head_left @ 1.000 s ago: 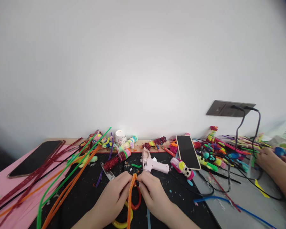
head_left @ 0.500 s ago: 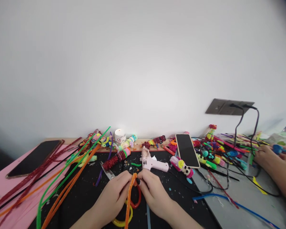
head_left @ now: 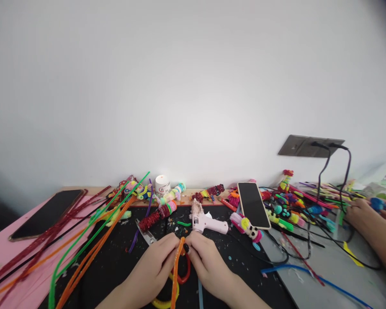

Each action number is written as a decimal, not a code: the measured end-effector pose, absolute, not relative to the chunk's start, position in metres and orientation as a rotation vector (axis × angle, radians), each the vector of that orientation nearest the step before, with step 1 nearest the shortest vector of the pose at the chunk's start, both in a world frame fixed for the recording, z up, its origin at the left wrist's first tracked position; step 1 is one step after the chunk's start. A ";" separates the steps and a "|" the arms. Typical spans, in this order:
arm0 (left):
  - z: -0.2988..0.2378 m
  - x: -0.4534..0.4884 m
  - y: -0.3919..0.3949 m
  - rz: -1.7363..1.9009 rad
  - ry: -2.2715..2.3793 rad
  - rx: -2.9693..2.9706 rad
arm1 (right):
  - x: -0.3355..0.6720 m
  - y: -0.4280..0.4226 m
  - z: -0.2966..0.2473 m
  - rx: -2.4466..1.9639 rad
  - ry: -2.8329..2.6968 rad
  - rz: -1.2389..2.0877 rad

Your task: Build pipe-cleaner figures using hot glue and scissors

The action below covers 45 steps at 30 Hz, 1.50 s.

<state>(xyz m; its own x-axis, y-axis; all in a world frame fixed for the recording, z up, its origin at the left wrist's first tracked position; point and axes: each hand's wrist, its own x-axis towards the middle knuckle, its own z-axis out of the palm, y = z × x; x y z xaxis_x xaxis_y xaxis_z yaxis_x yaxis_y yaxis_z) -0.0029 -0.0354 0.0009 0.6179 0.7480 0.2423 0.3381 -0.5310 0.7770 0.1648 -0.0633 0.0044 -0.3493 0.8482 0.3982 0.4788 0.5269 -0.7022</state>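
An orange pipe cleaner (head_left: 176,274) hangs down between my hands, its upper end bent over at the fingertips. My left hand (head_left: 157,264) pinches it from one side. Against it from the other side, my right hand (head_left: 206,262) is closed too, thumb and fingers pressed together. What the fingertips cover is hidden. Under the hands lie scissors with a red loop (head_left: 185,272) and a yellow loop (head_left: 163,302). Just beyond my right hand rests a pale glue gun (head_left: 210,223). A dark red wrapped pipe-cleaner roll (head_left: 152,219) lies past my left hand.
Long green and orange pipe cleaners (head_left: 96,246) stretch across the left side, beside a dark phone (head_left: 48,212). A light-edged phone (head_left: 254,206) and a pipe-cleaner figure (head_left: 248,227) lie right of the glue gun. At far right, another person's hands (head_left: 369,223) hold something blue.
The orange pipe cleaner's lower part has shifted slightly right, and the whole view has moved a little. Both my hands keep their closed hold.
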 end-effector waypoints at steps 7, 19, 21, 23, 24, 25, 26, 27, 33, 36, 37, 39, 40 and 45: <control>0.001 -0.003 -0.035 0.753 0.844 2.129 | 0.165 -0.062 0.003 -1.061 -2.009 0.604; -0.002 -0.005 -0.030 0.768 0.966 2.197 | 0.167 -0.062 -0.002 -1.193 -1.907 0.602; -0.003 -0.007 -0.029 0.787 1.009 2.253 | 0.168 -0.064 -0.001 -1.202 -1.870 0.582; -0.004 -0.008 -0.029 0.794 1.038 2.329 | 0.167 -0.067 0.000 -1.164 -1.876 0.577; -0.005 -0.008 -0.029 0.794 1.044 2.369 | 0.165 -0.068 0.000 -1.146 -1.894 0.582; -0.005 -0.008 -0.030 0.796 1.047 2.404 | 0.164 -0.070 0.000 -1.138 -1.915 0.586; -0.006 -0.009 -0.030 0.802 1.049 2.433 | 0.162 -0.071 0.000 -1.142 -1.935 0.588; -0.007 -0.009 -0.030 0.809 1.049 2.454 | 0.160 -0.071 0.000 -1.163 -1.947 0.584; -0.008 -0.009 -0.029 0.921 1.023 2.337 | 0.159 -0.069 -0.002 -1.212 -1.873 0.591; -0.008 -0.011 -0.029 0.973 0.996 2.271 | 0.163 -0.067 -0.002 -1.227 -1.779 0.622; -0.008 -0.011 -0.028 0.984 1.000 2.255 | 0.164 -0.067 -0.002 -1.230 -1.746 0.641; -0.007 -0.012 -0.027 0.999 1.045 2.205 | 0.167 -0.065 -0.002 -1.228 -1.687 0.695; -0.006 -0.012 -0.026 1.007 1.085 2.167 | 0.168 -0.064 -0.003 -1.220 -1.658 0.732; -0.002 -0.013 -0.022 1.061 1.196 1.902 | 0.170 -0.060 -0.006 -1.179 -1.569 0.891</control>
<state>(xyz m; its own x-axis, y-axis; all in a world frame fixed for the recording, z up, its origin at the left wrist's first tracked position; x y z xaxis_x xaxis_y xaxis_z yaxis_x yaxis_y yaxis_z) -0.0132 -0.0220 -0.0015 0.2578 0.9209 0.2922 0.3997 -0.3770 0.8355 0.1704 -0.0600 -0.0063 -0.0878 0.9626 0.2563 0.2733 0.2707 -0.9230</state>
